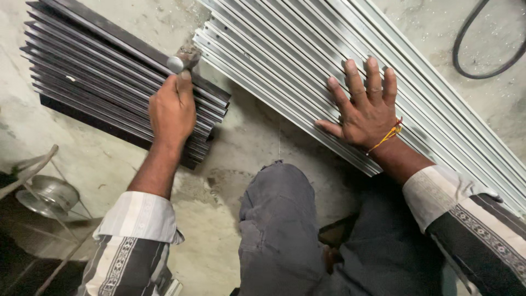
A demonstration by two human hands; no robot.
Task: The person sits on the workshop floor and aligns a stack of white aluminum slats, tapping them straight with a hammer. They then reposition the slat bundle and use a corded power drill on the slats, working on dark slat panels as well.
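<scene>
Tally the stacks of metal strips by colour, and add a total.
Dark stacks of strips: 1, under the left hand, which grips a hammer
Silver stacks of strips: 1, under the flat right hand
Total: 2

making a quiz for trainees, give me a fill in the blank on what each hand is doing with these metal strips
1. The left hand grips a ____ over the dark metal strips.
2. The right hand lies ____ on the silver metal strips, fingers spread.
3. An orange ____ circles the right wrist.
4. Both stacks rest on a ____ floor.

Missing words: hammer; flat; thread; concrete
</scene>
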